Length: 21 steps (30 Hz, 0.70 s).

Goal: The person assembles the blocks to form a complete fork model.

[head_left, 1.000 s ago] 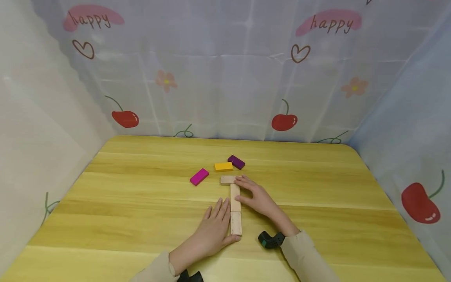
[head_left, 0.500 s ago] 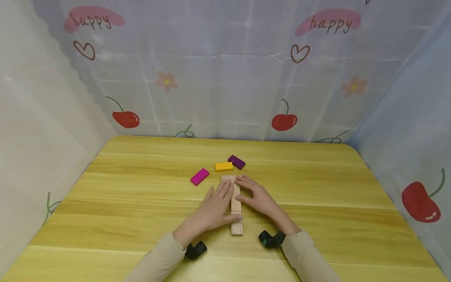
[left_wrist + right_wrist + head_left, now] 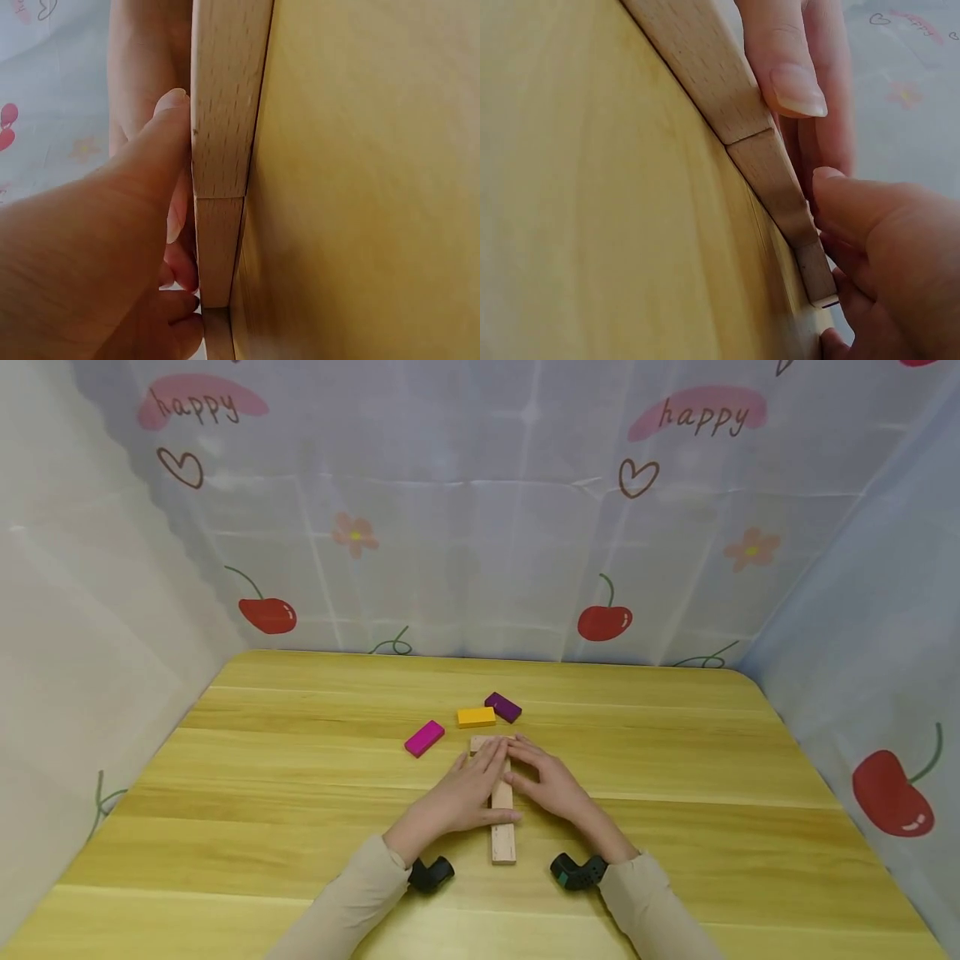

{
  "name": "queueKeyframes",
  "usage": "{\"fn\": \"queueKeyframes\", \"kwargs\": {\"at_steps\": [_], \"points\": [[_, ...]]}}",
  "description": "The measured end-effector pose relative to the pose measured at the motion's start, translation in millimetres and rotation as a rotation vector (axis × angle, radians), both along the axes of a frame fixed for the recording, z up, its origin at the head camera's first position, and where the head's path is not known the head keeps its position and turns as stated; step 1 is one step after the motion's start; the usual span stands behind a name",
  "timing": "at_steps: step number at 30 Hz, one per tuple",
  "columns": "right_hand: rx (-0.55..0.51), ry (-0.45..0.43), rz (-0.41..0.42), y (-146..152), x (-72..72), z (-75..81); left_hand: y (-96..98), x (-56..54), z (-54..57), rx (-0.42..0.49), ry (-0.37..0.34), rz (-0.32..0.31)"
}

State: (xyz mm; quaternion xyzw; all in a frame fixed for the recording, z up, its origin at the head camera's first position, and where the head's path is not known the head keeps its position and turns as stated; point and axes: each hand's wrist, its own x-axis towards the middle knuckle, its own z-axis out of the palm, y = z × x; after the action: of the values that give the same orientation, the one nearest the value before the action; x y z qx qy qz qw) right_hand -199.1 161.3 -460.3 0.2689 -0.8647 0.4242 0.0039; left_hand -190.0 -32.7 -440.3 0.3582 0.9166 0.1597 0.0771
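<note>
The plain blocks (image 3: pixel 503 845) look matt, flecked wood, the tabletop (image 3: pixel 675 735) smooth wood-grain, the sleeves (image 3: pixel 356 889) cloth.

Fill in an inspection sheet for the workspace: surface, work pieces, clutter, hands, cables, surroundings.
Surface: wood-grain table, blocks lying on it.
Work pieces: two plain blocks end to end; a crosswise block, also plain, at their far end.
Clutter: magenta block, yellow block and purple block beyond the row, no hand on them.
Hands: left hand over the row, thumb across it; right hand along its right side.
Cables: nothing seen.
Surroundings: printed curtain behind, with cherries and hearts.
</note>
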Motion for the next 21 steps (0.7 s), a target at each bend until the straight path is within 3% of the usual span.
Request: {"fn": "queueKeyframes", "kwargs": {"at_steps": [4, 7, 12, 17, 21], "points": [[-0.024, -0.052, -0.031, 3.4, -3.0, 6.3, -0.3, -0.5, -2.0, -0.034, 0.012, 0.006], [-0.017, -0.085, -0.098, 8.0, -8.4, 20.9, -0.2, -0.4, -1.9, -0.056, 0.01, 0.012], [0.045, -0.045, -0.187, 12.6, -35.1, 41.7, -1.0, -0.6, 0.3, -0.078, 0.014, 0.026], [0.101, -0.126, -0.207, 10.1, -64.8, 40.3, -1.1, -0.5, 1.7, -0.088, 0.012, 0.021], [0.161, -0.193, -0.241, 2.4, -78.1, 34.1, 0.1, 0.6, 0.8, -0.092, 0.019, 0.015]]}}
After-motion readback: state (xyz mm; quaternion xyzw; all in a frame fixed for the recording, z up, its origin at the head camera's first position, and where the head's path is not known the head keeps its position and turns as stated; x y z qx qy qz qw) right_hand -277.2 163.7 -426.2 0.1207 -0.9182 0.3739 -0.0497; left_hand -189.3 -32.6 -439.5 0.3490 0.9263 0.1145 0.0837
